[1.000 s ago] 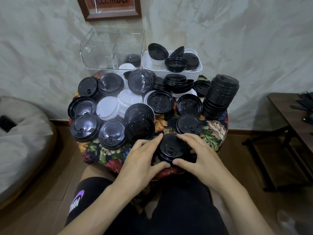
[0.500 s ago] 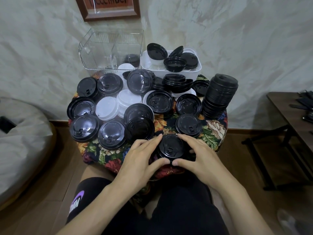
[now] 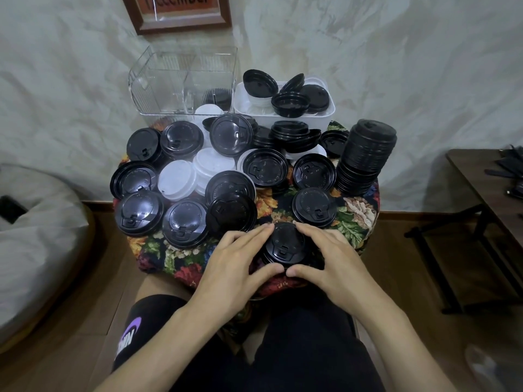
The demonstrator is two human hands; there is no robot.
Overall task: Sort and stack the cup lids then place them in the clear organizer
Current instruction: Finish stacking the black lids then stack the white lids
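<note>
A short stack of black cup lids (image 3: 285,244) stands at the near edge of the floral-covered table (image 3: 356,216). My left hand (image 3: 237,267) and my right hand (image 3: 331,264) cup it from either side, with the fingers along its rim and both thumbs meeting at its front. Several loose black lids (image 3: 231,215) and white lids (image 3: 177,179) cover the table. A tall stack of black lids (image 3: 365,157) stands at the right. The clear organizer (image 3: 181,80) sits at the back left, holding a few lids.
A white tub (image 3: 325,114) with several black lids sits beside the organizer at the back. A dark side table (image 3: 486,188) stands to the right, a pale beanbag (image 3: 34,236) to the left. My knees are under the table's near edge.
Both hands stay wrapped round the short stack. The thumbs have drawn closer together at its front. The view has shifted slightly.
</note>
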